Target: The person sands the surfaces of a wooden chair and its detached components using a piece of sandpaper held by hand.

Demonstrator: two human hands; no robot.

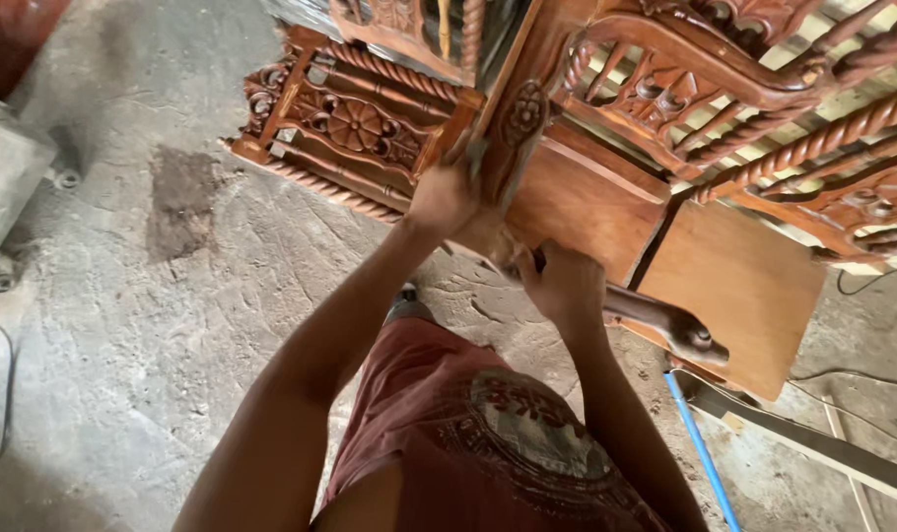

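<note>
Left hand: the left hand (441,200) is reaching up and pressing on the carved chair leg (513,138), fingers wrapping its lower end just under the round flower carving; the grip is closing on the wood.
Right hand: the right hand (565,284) is sitting just below and to the right, curled into a fist around the dark end of a small tool (539,261); what kind of tool it is, I cannot tell, since only a sliver is peeking out of the fist.
Chair leg: it is running slanted from the top centre down toward the two hands, reddish-brown and polished, with a rosette partway along it.
Curved leg: a second dark curved chair leg (665,320) is sticking out to the right from behind the right hand, ending in a rounded foot.
Seat underside: the plain wooden seat panel (739,286) is lying flat to the right of the hands, lighter in colour than the carved parts.
Carved panel: the carved panel with twisted rails (355,128) is standing just left of the gripped leg, a flower at its centre.
Chair backs: more twisted spindles (813,138) are filling the top right.
Floor: the rough concrete floor (153,325) is spreading out at left, a dark stain on it.
Near the feet: a blue rod (700,448) is lying on the floor below the seat panel, beside a flat strip of wood (813,443).
Clothing: the person's dark red printed shirt (468,433) is filling the bottom centre.
</note>
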